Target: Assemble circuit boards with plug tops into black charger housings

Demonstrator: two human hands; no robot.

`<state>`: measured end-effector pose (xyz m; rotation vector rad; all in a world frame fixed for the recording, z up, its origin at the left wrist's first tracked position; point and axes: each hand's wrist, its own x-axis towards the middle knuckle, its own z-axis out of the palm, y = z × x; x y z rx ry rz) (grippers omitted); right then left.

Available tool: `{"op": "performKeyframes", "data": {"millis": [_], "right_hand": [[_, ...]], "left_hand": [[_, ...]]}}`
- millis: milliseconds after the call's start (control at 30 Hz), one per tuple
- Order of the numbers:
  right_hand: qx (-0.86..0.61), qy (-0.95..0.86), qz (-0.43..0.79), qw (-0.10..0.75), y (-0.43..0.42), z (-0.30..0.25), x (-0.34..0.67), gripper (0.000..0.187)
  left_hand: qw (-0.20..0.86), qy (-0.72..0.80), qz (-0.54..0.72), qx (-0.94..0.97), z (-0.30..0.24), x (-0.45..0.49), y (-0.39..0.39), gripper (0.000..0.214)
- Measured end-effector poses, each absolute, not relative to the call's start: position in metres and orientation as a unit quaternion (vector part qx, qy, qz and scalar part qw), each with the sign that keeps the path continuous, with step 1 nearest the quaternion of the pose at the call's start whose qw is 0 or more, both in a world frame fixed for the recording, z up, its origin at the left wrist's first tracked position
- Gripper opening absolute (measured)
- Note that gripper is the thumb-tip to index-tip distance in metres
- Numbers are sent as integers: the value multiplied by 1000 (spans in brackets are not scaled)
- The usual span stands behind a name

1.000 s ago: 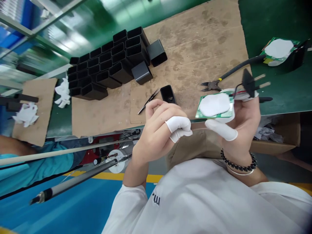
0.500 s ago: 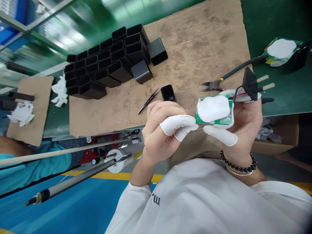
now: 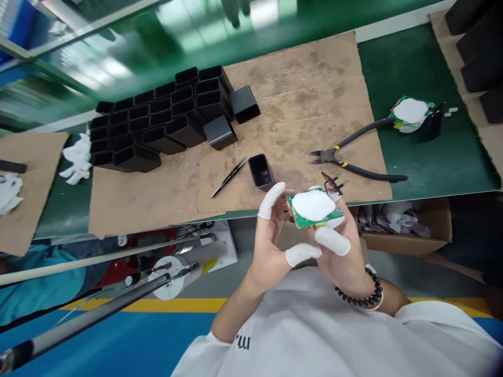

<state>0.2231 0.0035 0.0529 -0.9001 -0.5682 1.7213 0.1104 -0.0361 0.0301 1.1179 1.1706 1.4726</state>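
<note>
My right hand (image 3: 343,256), with white finger cots and a black bead bracelet, holds a green circuit board (image 3: 314,209) topped with a white pad. A black two-pin plug (image 3: 332,183) on wires hangs off the board's far side. My left hand (image 3: 271,241), also in finger cots, is beside the board with forefinger and thumb spread at its left edge, touching it. Both hands hover just off the near edge of the cardboard-covered bench (image 3: 298,99).
On the cardboard lie a small black open housing (image 3: 261,170), tweezers (image 3: 229,177) and black cutters (image 3: 346,157). A stack of black rectangular housings (image 3: 157,123) stands at the far left. Another padded board (image 3: 412,112) lies on the green mat to the right. A cardboard box (image 3: 408,228) sits under the bench.
The view pulled back and both hands dropped lower and nearer my body. My left hand opened from a closed pinch and came onto the board's left edge.
</note>
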Motion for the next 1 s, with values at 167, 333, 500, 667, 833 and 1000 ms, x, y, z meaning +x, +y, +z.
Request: {"op": "performKeyframes", "data": {"millis": [167, 333, 500, 667, 833, 1000], "right_hand": [[-352, -257, 761, 480, 5, 57, 216, 51], [-299, -359, 753, 463, 19, 35, 216, 52], [-221, -488, 750, 389, 20, 31, 230, 79], [-329, -766, 486, 262, 42, 67, 294, 40], [-385, -894, 131, 188, 132, 69, 369, 102], [-293, -955, 56, -10, 201, 51, 366, 92]], "left_hand": [[507, 442, 639, 373, 25, 120, -39, 71], [473, 457, 685, 314, 27, 124, -28, 54], [443, 472, 726, 231, 37, 128, -21, 51], [433, 438, 755, 226, 46, 116, -14, 43], [425, 415, 734, 329, 45, 106, -11, 45], [416, 397, 720, 389, 37, 105, -10, 53]]}}
